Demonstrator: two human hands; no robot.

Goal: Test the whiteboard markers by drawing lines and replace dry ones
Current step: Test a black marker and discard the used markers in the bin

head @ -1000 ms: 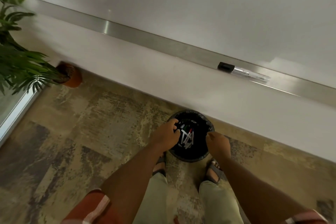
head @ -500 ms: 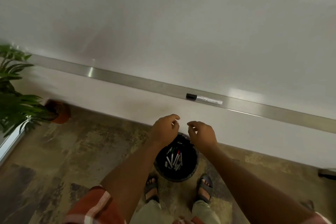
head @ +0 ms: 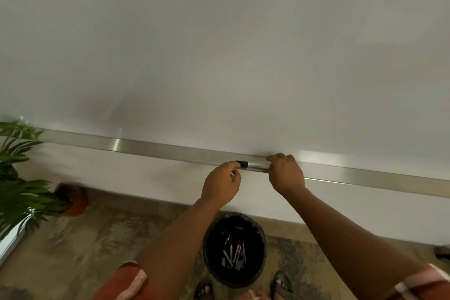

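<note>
One whiteboard marker (head: 253, 165) lies flat on the shiny metal tray (head: 146, 147) that runs along the bottom of the whiteboard (head: 219, 44). It has a black cap on its left end and a pale, see-through-looking body. The body is blurry, so any print on it cannot be read.

Two hands are at the marker. The left hand (head: 222, 184) is at the cap end, with its fingers curled and its fingertips right at the black cap. The right hand (head: 286, 173) is curled over the other end of the marker and covers it. It is hard to tell how tightly either hand holds on.

On the floor below stands one round black bin (head: 235, 249). Inside it lie about six or seven more markers (head: 235, 254) in a loose heap, and one has a red bit. Two feet in sandals (head: 282, 285) stand next to the bin. At the left is one green plant (head: 17, 178) in a brown pot (head: 73, 200).
</note>
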